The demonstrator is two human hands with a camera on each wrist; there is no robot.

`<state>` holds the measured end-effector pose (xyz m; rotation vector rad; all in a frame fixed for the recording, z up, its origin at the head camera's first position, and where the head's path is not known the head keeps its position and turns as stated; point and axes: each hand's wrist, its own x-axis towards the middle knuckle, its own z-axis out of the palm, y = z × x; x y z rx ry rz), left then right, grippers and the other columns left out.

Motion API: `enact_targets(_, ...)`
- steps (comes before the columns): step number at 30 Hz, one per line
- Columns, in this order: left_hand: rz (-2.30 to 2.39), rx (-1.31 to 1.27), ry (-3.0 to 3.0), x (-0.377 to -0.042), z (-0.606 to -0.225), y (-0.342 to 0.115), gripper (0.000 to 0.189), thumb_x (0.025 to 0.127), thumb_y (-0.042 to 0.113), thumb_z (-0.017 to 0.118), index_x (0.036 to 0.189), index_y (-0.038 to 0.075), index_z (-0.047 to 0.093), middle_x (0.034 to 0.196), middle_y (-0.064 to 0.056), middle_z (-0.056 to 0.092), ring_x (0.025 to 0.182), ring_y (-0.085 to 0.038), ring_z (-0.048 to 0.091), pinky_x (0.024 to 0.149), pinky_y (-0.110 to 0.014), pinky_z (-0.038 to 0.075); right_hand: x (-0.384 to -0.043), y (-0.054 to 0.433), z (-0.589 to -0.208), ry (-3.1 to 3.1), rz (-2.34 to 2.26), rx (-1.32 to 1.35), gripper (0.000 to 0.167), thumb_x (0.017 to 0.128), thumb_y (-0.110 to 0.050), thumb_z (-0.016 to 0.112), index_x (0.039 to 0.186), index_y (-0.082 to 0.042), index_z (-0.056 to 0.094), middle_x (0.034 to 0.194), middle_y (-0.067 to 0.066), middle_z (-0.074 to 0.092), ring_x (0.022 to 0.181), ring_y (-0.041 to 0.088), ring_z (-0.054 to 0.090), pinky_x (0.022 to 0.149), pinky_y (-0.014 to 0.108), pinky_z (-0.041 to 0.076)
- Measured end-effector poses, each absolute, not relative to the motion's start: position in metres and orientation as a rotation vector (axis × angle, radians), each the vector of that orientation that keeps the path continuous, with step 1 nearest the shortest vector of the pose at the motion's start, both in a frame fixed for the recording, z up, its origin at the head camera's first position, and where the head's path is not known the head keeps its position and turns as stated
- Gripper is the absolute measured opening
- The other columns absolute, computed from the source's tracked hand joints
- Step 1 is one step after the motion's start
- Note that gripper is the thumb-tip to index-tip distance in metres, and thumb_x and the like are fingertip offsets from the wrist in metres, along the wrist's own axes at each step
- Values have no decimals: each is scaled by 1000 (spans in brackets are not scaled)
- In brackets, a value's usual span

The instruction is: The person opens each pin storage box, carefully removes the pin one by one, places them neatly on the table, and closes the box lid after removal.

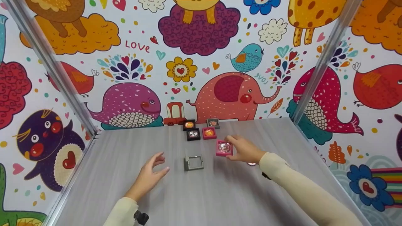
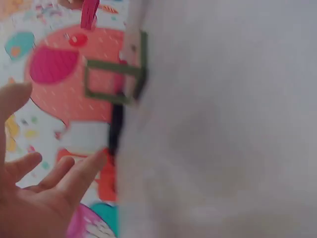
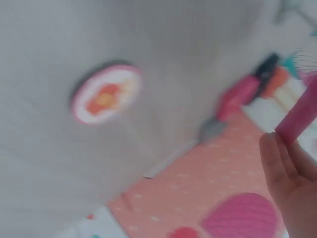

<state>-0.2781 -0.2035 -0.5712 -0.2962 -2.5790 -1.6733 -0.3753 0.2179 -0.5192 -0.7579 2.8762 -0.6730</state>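
Note:
My right hand (image 1: 246,150) grips a pink square box (image 1: 224,148) by its right side, with thumb and fingers at the edge. A shiny silvery round piece shows inside the box. In the right wrist view only a pink side of it appears at the right edge, at the fingertips. Left of that box, a grey-green square frame (image 1: 194,163) with an open middle stands on the table. My left hand (image 1: 150,174) hovers to the frame's left, fingers loosely spread and holding nothing. A round white disc with a pink rim (image 3: 106,95) lies on the table, mostly covered by my right forearm in the head view.
Toward the back wall, two black boxes (image 1: 193,134), a pink box with an orange piece (image 1: 209,133) and a grey box (image 1: 213,123) sit close together on the grey table (image 1: 141,141). Metal posts (image 1: 323,62) and cartoon-printed walls border it.

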Motion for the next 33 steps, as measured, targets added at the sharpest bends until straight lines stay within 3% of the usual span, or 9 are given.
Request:
enact_targets(6, -1617, -493, -2543, -263, -530, -174, 64, 101, 22, 82, 158, 17, 53, 146, -3, 61, 139, -27, 56, 104, -37, 57, -346, 221, -486, 2896, -734, -877, 70, 84, -39, 96, 139, -24, 56, 133, 3, 63, 124, 24, 57, 98, 51, 60)
enact_targets(16, -1377, -760, -2680, -268, -494, -116, 96, 91, 47, 88, 168, 18, 39, 163, -7, 48, 142, -27, 54, 104, -41, 57, -313, 182, -462, 2871, -578, -1144, 67, 83, -43, 96, 135, -22, 59, 128, 1, 61, 117, 16, 58, 95, 36, 61)
enact_targets(24, -1297, -836, -2650, -275, -497, -88, 91, 89, 44, 91, 163, 13, 48, 142, -1, 55, 124, -17, 59, 98, -32, 59, -305, 166, -456, 2849, -524, -1287, 67, 82, -41, 97, 134, -20, 60, 127, 2, 63, 117, 17, 60, 95, 35, 61)
enact_targets(33, -1212, -921, -2635, -276, -493, -88, 84, 88, 39, 93, 156, 7, 55, 136, -2, 53, 123, -18, 55, 102, -31, 57, -306, 174, -459, 2819, -610, -1406, 68, 85, -41, 95, 138, -17, 60, 129, 5, 63, 115, 21, 61, 91, 33, 62)
